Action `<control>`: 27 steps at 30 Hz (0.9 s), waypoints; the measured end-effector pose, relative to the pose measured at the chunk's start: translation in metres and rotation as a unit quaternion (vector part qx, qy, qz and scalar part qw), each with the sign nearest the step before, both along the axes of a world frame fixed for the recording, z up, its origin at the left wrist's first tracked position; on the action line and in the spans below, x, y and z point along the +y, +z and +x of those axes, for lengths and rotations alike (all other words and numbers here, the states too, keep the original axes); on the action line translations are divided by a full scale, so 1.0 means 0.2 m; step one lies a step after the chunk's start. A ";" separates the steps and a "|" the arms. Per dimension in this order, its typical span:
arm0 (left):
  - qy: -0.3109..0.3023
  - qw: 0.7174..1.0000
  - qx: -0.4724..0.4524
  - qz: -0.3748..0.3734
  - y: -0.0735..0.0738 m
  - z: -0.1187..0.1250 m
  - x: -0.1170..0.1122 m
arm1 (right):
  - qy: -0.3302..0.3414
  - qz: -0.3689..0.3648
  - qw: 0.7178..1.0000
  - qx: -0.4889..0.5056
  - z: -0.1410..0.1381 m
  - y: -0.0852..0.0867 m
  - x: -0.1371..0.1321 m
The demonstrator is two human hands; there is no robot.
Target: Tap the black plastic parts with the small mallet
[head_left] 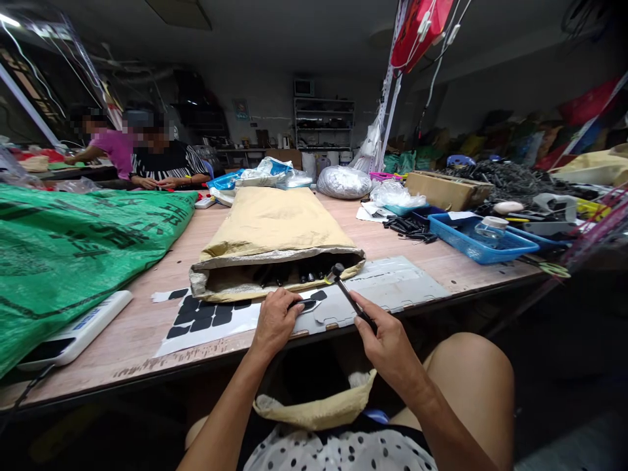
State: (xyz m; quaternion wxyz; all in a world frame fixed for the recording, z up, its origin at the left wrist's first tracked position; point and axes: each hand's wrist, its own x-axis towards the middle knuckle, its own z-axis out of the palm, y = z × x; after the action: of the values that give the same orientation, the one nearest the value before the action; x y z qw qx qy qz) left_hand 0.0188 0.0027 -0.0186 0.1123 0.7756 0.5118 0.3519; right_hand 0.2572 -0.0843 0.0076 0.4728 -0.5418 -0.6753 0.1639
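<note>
Pinching a small dark piece (308,304), the left hand (279,320) has its thumb and fingers closed on it by the near edge of the table (137,333), where the white sheet (189,341) with black patches (202,315) meets the grey board (405,281). The right hand (385,337) has its fingers wrapped round the black handle of what looks like a little mallet (349,297), its head up by the mouth of the paper sack (289,219). To do this well, I'd keep the piece still and the left fingertips away from the mallet's head. The sack's lip is close on the far side, so small moves seem best; the most room I see is to the right, over the board.
</note>
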 end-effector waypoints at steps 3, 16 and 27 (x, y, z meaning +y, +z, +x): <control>-0.001 1.000 0.005 -0.009 0.00 0.00 0.00 | -0.028 -0.015 0.999 0.003 0.03 -0.03 0.01; 0.001 1.000 0.024 -0.011 0.00 0.00 0.01 | -0.086 -0.070 0.994 -0.023 0.11 -0.14 0.04; -0.011 1.000 -0.006 0.010 0.01 0.00 -0.01 | -0.010 -0.020 1.000 0.004 0.02 -0.14 0.02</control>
State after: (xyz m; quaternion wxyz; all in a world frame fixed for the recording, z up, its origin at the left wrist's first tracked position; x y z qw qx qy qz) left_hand 0.0193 0.0011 -0.0165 0.1119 0.7799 0.4992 0.3605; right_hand 0.2619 -0.0811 -0.0198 0.4658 -0.5572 -0.6648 0.1749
